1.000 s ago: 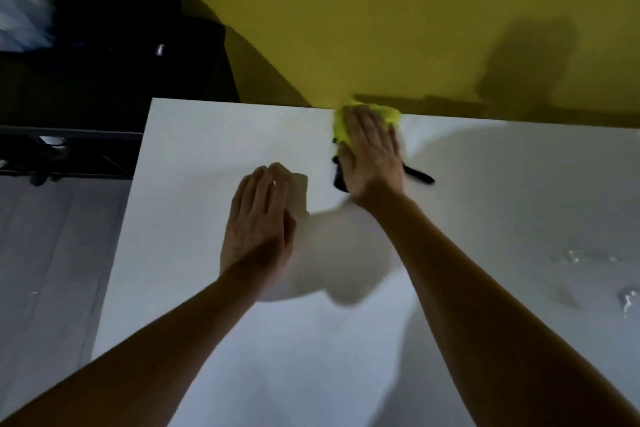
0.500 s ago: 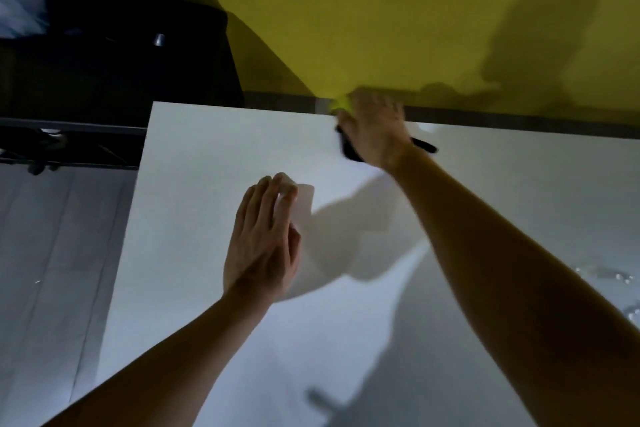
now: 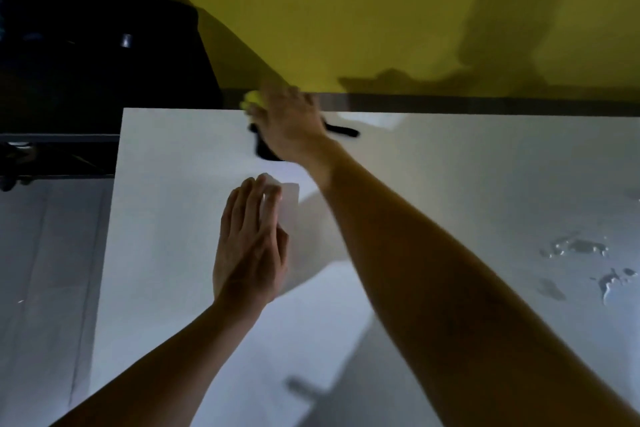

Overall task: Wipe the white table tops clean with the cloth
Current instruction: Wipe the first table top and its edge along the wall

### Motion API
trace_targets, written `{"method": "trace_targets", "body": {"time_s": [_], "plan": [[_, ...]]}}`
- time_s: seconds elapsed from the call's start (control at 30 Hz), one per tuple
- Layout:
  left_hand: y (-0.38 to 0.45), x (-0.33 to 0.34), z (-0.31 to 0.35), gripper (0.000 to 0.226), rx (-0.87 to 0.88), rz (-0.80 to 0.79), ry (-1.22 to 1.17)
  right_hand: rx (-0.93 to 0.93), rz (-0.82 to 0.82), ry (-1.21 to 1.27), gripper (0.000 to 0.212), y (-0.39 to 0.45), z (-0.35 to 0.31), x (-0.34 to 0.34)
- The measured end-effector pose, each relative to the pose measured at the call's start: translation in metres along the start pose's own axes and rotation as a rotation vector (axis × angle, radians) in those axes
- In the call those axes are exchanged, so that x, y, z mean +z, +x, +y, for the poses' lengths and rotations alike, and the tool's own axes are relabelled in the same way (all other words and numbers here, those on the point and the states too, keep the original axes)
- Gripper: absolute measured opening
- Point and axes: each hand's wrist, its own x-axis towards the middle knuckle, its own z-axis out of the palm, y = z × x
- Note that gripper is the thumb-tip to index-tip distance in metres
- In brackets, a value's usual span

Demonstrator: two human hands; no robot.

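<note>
At the far edge of the white desk (image 3: 166,253), near its left corner, I see the right hand (image 3: 294,121) pressing on the yellow cloth (image 3: 252,99). Its fingers are stretched flat and blurred, and only a small bit of cloth shows beyond them. A black object (image 3: 341,131) lies under this hand; I cannot tell what it is. The left hand (image 3: 249,246) rests flat on the desk, fingers straight and together, holding nothing. Water drops (image 3: 575,248) lie well apart, at the right.
</note>
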Motion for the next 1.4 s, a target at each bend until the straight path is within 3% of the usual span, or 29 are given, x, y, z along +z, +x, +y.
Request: {"method": "trace_targets", "body": {"time_s": [0.1, 0.2, 0.43, 0.57, 0.63, 0.8, 0.9, 0.97, 1.13, 1.4], "plan": [[0.0, 0.001, -0.003, 0.055, 0.011, -0.009, 0.0, -0.045, 0.02, 0.077, 0.042, 0.0, -0.008, 0.004], [0.0, 0.002, -0.004, 0.055, 0.029, 0.01, -0.006, 0.023, 0.025, 0.03, 0.045, -0.018, 0.037, -0.004], [0.001, 0.002, -0.001, 0.059, 0.034, 0.009, -0.006, 0.486, 0.078, -0.073, 0.038, -0.07, 0.208, -0.044], [0.002, 0.003, 0.001, 0.058, 0.02, 0.025, 0.002, 0.656, 0.183, 0.012, 0.042, -0.074, 0.229, -0.048], [0.002, 0.003, 0.003, 0.057, 0.018, 0.032, -0.005, 0.567, 0.158, -0.013, 0.044, -0.071, 0.199, -0.033], [0.0, 0.002, 0.003, 0.057, 0.025, 0.038, -0.003, 0.11, 0.199, 0.044, 0.054, -0.062, 0.082, 0.003], [0.002, 0.002, 0.002, 0.058, 0.029, 0.021, 0.013, 0.042, 0.213, 0.093, 0.059, -0.073, 0.077, 0.006], [0.003, 0.002, 0.002, 0.058, 0.019, 0.01, 0.016, 0.159, 0.251, 0.089, 0.058, -0.088, 0.108, 0.005], [0.0, 0.0, 0.005, 0.056, 0.025, 0.019, 0.032, 0.651, 0.368, 0.113, 0.06, -0.174, 0.203, -0.01], [-0.005, 0.002, 0.007, 0.052, 0.071, 0.103, 0.074, 1.082, 0.501, 0.153, 0.062, -0.302, 0.221, 0.007]]}}
